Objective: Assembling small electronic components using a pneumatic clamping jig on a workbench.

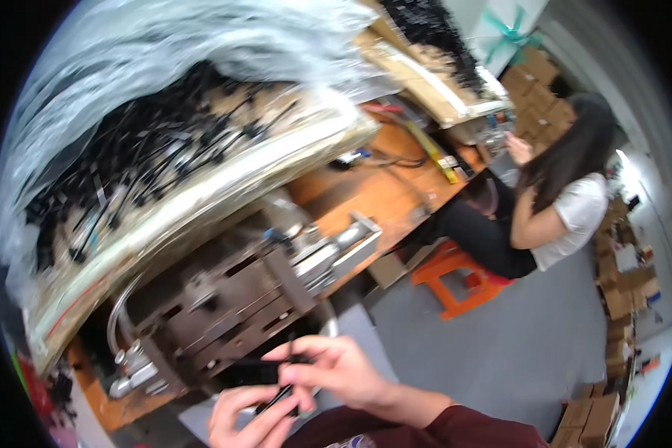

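Close to my body, in front of the metal fixture, my two hands meet around small black pieces. My left hand [250, 417] is closed on a thin black part [282, 393] that lies between its thumb and fingers. My right hand [340, 367], just above and to the right, pinches another dark bit [297, 359] with thumb and fingertips. Whether both belong to one piece I cannot tell, as the fingers cover much of them. The brown metal fixture [235, 302], with silver cylinders at both ends, sits on the bench beyond my hands.
Above the fixture, a plastic-lined tray [224, 183] holds a heap of black cable-like parts [149, 149]. A second box [418, 82] of black parts stands farther back on the orange bench [373, 190]. At right, a person [567, 201] sits on an orange stool [459, 280]; cartons [590, 418] line the wall.
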A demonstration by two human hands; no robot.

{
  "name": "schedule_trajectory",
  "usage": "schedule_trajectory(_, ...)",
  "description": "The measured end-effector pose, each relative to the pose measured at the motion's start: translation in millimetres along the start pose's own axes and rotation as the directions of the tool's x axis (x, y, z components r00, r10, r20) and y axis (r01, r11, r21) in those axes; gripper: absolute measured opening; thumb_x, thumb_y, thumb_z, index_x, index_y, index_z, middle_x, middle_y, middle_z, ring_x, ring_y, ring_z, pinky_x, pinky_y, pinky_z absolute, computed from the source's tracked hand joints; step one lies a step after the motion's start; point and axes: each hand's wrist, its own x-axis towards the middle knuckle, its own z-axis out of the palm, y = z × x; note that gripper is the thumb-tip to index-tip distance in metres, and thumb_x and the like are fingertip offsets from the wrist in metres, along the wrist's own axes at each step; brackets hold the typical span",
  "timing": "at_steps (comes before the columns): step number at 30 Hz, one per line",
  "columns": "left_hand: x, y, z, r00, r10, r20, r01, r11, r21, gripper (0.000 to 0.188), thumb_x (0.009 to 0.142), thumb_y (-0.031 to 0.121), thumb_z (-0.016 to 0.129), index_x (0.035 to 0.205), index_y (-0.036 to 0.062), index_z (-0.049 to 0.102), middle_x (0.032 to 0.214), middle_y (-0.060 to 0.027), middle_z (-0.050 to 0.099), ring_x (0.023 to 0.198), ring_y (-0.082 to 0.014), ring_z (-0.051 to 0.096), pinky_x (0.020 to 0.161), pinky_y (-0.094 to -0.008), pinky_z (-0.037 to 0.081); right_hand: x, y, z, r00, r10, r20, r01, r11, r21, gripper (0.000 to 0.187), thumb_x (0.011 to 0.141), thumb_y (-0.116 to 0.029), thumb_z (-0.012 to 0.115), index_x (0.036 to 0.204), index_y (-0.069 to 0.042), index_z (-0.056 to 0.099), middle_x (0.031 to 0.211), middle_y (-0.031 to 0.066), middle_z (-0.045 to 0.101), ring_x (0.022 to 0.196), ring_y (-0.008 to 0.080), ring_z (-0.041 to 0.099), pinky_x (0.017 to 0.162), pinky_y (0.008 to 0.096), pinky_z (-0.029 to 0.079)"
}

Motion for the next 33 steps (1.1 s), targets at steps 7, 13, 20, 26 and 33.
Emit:
schedule_trajectory(7, 0, 2, 1, 0.996, 0.07, -0.056, -0.07, 0.997, 0.019, 0.025, 0.071, -0.005, 0.076, 0.095, 0.0014, 0.071, 0.115, -0.0158, 0.06, 0.097, -0.0293, 0.061, 0.077, -0.0345, 0.051, -1, 7, -2, 0.995, -0.07, 0.066, 0.061, 0.99, 0.129, 0.029, 0.095, -0.012, 0.06, 0.119, 0.003, 0.059, 0.076, 0.0043, 0.063, 0.06, 0.008, 0.06, 0.056, 0.0215, 0.049)
schedule_trajectory(13, -2, -7, -22, 0.979, 0.202, 0.018, -0.203, 0.967, 0.155, 0.03, 0.075, -0.001, 0.076, 0.104, 0.0011, 0.065, 0.124, -0.019, 0.054, 0.101, -0.0331, 0.059, 0.079, -0.036, 0.051, 3, 14, -10, 0.937, -0.345, -0.062, 0.341, 0.938, -0.067, 0.026, 0.094, -0.007, 0.06, 0.117, 0.003, 0.06, 0.09, 0.0057, 0.063, 0.066, 0.0082, 0.061, 0.056, 0.0214, 0.049)
schedule_trajectory(20, 1, -5, -7, 0.998, 0.057, -0.035, -0.04, 0.929, 0.367, 0.026, 0.08, -0.003, 0.071, 0.105, -0.0026, 0.065, 0.129, -0.0214, 0.054, 0.102, -0.0314, 0.061, 0.082, -0.0376, 0.051, -2, 3, -10, 0.866, -0.488, -0.104, 0.445, 0.85, -0.282, 0.021, 0.09, 0.006, 0.06, 0.11, 0.007, 0.063, 0.098, 0.0115, 0.058, 0.068, 0.0141, 0.064, 0.056, 0.0239, 0.051)
schedule_trajectory(26, 9, -16, 13, 0.995, 0.08, -0.061, -0.029, 0.809, 0.587, 0.019, 0.084, 0.006, 0.069, 0.102, -0.0007, 0.066, 0.123, -0.0163, 0.062, 0.094, -0.0305, 0.064, 0.081, -0.036, 0.051, -7, -7, -16, 0.847, -0.523, -0.1, 0.484, 0.834, -0.264, 0.02, 0.089, 0.008, 0.059, 0.108, 0.008, 0.063, 0.099, 0.0131, 0.059, 0.068, 0.0152, 0.065, 0.056, 0.0243, 0.052)
schedule_trajectory(33, 15, -16, 20, 0.999, 0.014, -0.03, 0.008, 0.774, 0.633, 0.016, 0.088, 0.01, 0.066, 0.101, 0.0006, 0.067, 0.124, -0.0129, 0.062, 0.083, -0.0273, 0.066, 0.074, -0.033, 0.053, -10, -9, -16, 0.872, -0.484, -0.073, 0.461, 0.863, -0.206, 0.019, 0.089, 0.009, 0.059, 0.107, 0.008, 0.064, 0.099, 0.0136, 0.06, 0.069, 0.0158, 0.065, 0.057, 0.0243, 0.052)
